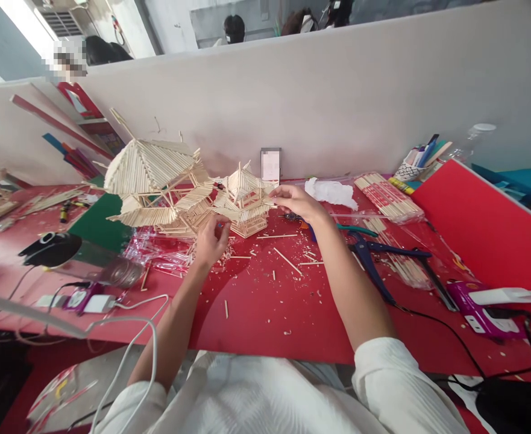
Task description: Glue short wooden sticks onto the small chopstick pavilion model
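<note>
A small pavilion model (245, 196) built of thin wooden sticks stands on the red table, joined or close up against a larger stick pavilion (145, 172) on its left. My right hand (299, 204) reaches to the small model's right side, its fingertips closed at the edge of the eaves. At the lower left of the same model is my left hand (211, 241), with fingers curled together; whatever they hold is hidden or too small to name. Loose sticks (287, 262) and wood crumbs lie in front of the model.
Blue cutters (369, 259) and bundled sticks (389, 196) lie at the right, near a red board (486, 235) and a purple power strip (484, 310). A phone (271, 166) leans against the partition. A plastic bottle (106, 265) and white cable (154, 343) occupy the left.
</note>
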### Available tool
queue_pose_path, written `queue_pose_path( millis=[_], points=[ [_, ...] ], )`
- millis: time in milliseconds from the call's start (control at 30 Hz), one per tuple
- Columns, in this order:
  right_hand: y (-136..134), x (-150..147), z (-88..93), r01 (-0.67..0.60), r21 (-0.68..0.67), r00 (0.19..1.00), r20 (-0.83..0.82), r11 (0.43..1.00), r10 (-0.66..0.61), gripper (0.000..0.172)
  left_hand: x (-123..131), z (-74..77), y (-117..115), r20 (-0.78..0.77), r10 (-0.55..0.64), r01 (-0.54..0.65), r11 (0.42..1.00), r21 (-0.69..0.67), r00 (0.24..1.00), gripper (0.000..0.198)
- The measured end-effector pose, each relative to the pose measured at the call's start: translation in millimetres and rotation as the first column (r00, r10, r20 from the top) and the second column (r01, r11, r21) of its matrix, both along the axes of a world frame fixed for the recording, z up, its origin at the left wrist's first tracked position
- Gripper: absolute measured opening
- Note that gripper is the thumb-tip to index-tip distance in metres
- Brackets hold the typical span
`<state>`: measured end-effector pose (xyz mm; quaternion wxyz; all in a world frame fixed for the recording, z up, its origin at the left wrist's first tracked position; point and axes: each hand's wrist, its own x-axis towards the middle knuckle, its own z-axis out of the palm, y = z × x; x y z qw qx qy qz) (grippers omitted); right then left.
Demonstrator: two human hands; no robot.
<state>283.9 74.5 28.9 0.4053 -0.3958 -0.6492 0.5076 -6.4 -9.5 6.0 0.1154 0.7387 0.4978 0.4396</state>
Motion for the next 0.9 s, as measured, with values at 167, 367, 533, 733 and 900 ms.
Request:
queue_pose_path(
  millis=[167,367,533,733,900],
  points=[
    [-0.5,-2.3,1.7,0.046,-0.036,0.998,-0.037,0.998,-0.048,0.026,-22.5,4.9,8.6,-0.080,0.065,-0.068,0.997,-0.027,0.995,0.012],
    [0.7,-2.5,0.4,0.085,-0.022,0.996,-0.021,0.996,-0.085,0.024,-52.1,6.7,17.3,-0.481,-0.311,0.203,0.943,-0.264,0.819,0.032],
    [0.8,-1.9,-1.5,0.108,0.025,0.994,0.000,0.994,-0.108,0.029,-51.8,7.9,16.2,-0.501,-0.468,0.290,0.873,-0.392,0.728,0.038],
    [-1.5,0.1,-0.4,0.114,0.068,0.992,0.044,0.991,-0.118,0.028,-51.6,5.6,16.3,-0.475,-0.475,0.299,0.866,-0.401,0.741,0.021],
    [-4.4,6.0,2.7,0.067,0.067,0.993,0.096,0.995,-0.074,0.025,-53.1,0.9,16.5,-0.488,-0.465,0.286,0.871,-0.398,0.739,0.017]
  ],
)
